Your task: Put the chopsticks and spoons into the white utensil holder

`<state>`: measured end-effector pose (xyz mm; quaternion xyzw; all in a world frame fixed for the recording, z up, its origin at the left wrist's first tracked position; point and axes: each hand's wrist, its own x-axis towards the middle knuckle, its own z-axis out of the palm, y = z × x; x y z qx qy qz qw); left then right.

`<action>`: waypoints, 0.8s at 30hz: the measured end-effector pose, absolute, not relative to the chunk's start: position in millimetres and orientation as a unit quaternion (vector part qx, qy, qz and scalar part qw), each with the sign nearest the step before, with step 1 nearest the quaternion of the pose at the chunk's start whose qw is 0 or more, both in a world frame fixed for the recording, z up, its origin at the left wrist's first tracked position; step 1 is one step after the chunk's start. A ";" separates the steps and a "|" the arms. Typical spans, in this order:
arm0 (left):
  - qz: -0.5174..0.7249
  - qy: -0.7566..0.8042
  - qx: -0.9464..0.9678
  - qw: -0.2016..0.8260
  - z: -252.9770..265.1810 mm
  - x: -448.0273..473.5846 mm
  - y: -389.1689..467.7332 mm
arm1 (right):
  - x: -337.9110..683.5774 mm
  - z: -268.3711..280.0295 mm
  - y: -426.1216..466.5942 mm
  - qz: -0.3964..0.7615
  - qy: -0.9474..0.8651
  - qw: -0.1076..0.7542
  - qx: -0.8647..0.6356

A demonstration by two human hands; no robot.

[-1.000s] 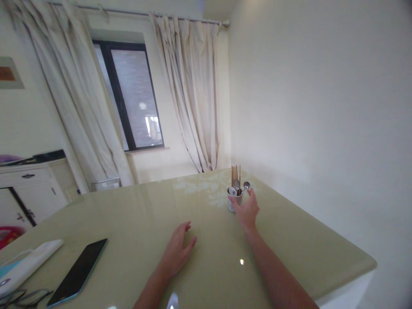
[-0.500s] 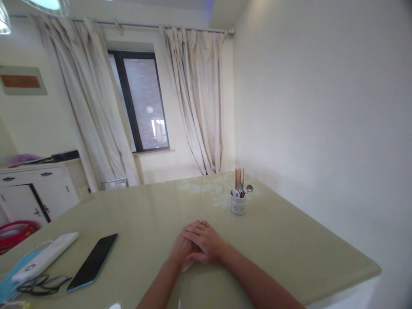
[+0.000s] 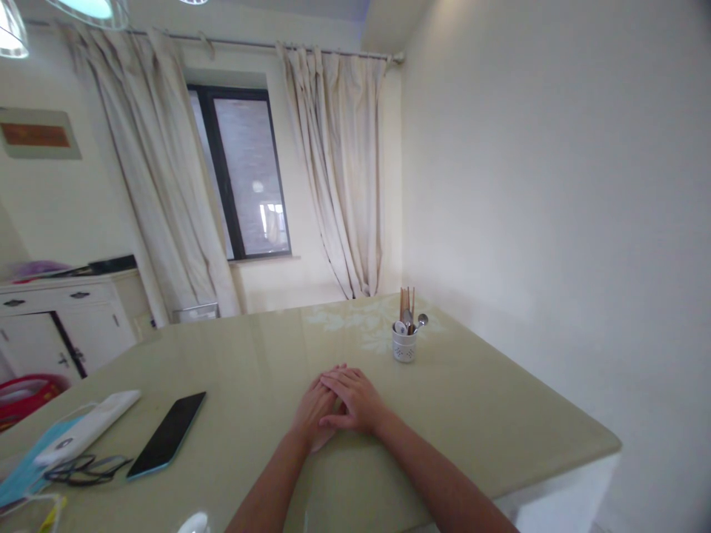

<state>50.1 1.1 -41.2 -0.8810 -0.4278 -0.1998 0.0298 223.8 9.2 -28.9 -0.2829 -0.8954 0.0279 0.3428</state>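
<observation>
My left hand (image 3: 312, 412) lies on the pale green tabletop, palm down, its fingers partly hidden beneath my other hand. Across it rests my right hand (image 3: 357, 401), fingers stretched out flat and thumb apart; neither holds an object. Beyond them, a little to the right, stands a white perforated utensil holder (image 3: 404, 348) with chopsticks (image 3: 407, 300) and metal and white spoons upright in it. Left of my hands lies a black-screened phone (image 3: 168, 435).
Folded glasses (image 3: 86, 469), a white elongated device (image 3: 89, 429) and a blue face mask (image 3: 27, 470) are at the table's left. A white rounded object (image 3: 194, 523) shows at the near edge. The wall (image 3: 555, 185) borders the right; a white cabinet (image 3: 94, 318) stands back left.
The view has shifted slightly, so more of the table's near edge shows. My hands stay stacked, with the right fingers still lying over the left hand.
</observation>
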 end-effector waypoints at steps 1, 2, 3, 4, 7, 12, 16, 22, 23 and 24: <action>-0.209 -0.433 -0.876 0.037 -40.8 49.6 0.8 | 224.4 -28.2 9.3 0.032 -0.890 0.346 -0.296; -0.216 -0.438 -0.872 0.043 -40.5 49.3 0.5 | 225.0 -27.7 9.5 0.035 -0.885 0.347 -0.308; -0.220 -0.443 -0.868 0.048 -40.3 49.2 0.3 | 225.4 -27.3 9.9 0.037 -0.882 0.347 -0.317; -0.222 -0.448 -0.864 0.053 -40.3 49.3 0.3 | 225.8 -27.0 10.4 0.039 -0.880 0.345 -0.324; -0.216 -0.459 -0.860 0.059 -42.1 49.6 1.7 | 225.9 -26.3 11.7 0.052 -0.878 0.334 -0.340; -0.223 -0.465 -0.855 0.053 -46.8 47.6 5.5 | 225.0 -25.2 12.2 0.069 -0.873 0.323 -0.358; -0.250 -0.477 -0.841 0.042 -46.8 45.4 4.0 | 225.7 -28.3 15.5 0.050 -0.858 0.348 -0.374; -0.337 -0.542 -0.770 0.009 -36.9 42.5 -6.6 | 233.7 -41.2 28.7 -0.007 -0.680 0.535 -0.501; -0.347 -0.557 -0.754 -0.002 -34.6 42.2 -8.4 | 236.0 -43.1 30.6 -0.018 -0.639 0.572 -0.514; -0.353 -0.571 -0.742 -0.014 -32.4 41.8 -10.0 | 238.4 -44.6 32.5 -0.025 -0.604 0.606 -0.518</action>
